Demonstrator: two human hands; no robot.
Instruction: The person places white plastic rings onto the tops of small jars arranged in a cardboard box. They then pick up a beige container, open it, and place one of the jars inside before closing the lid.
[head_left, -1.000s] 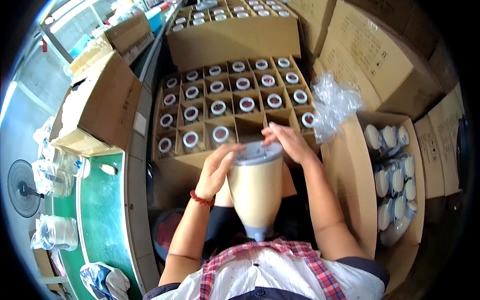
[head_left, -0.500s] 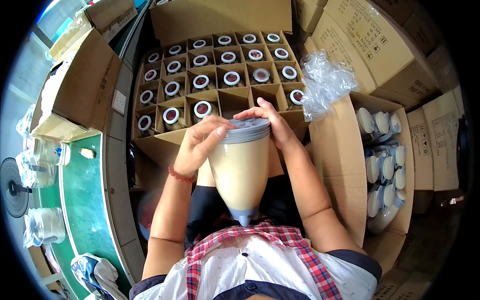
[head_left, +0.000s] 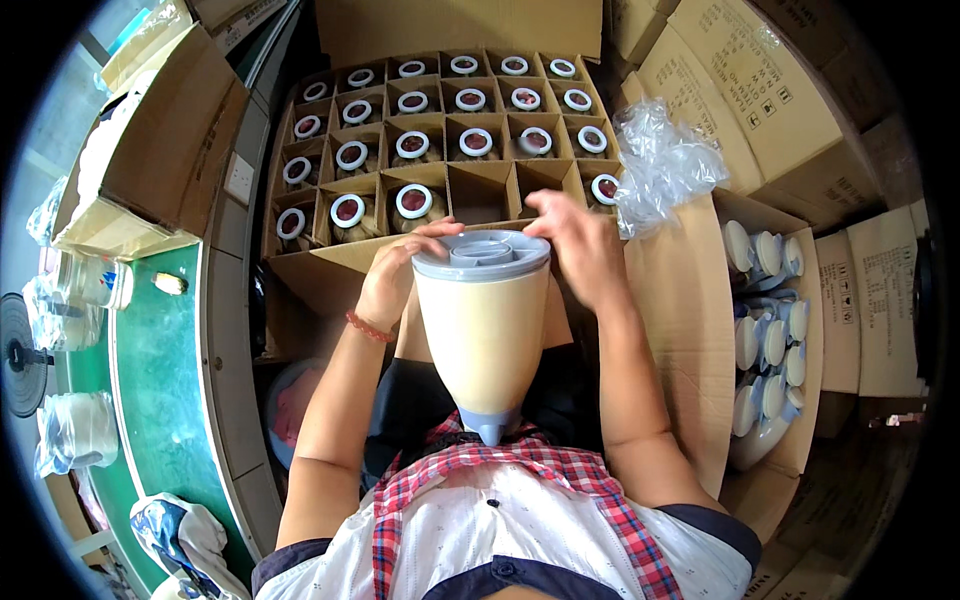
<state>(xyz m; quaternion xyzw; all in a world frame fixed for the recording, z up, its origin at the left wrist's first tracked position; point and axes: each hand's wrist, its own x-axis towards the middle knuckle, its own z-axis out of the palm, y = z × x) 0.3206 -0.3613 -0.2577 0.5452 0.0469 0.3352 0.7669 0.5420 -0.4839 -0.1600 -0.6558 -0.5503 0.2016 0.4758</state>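
Observation:
A tapered cream container [head_left: 482, 345] with a grey-blue pointed lower end rests over my lap, in front of a red plaid apron [head_left: 450, 475]. Its round grey lid [head_left: 483, 256] has a raised ring in the middle and sits on the wide end. My left hand [head_left: 400, 270] holds the left side of the lid, fingers over the rim and a red bead bracelet at the wrist. At the opposite side, my right hand [head_left: 580, 248] is blurred, its bent fingers close to the rim; whether they touch it I cannot make out.
Ahead stands a divided cardboard box [head_left: 345, 250] with several white-ringed round tops [head_left: 412, 200] in its cells. Crumpled clear plastic [head_left: 665, 160] lies at its right. Another carton [head_left: 680, 330] holds several white-and-blue handled pieces [head_left: 773, 342]. A green table [head_left: 165, 390] runs along the left.
The lid has turned more toward my view. My right hand has lifted and shifted right from lying across the lid; my left hand has slid outward along the rim.

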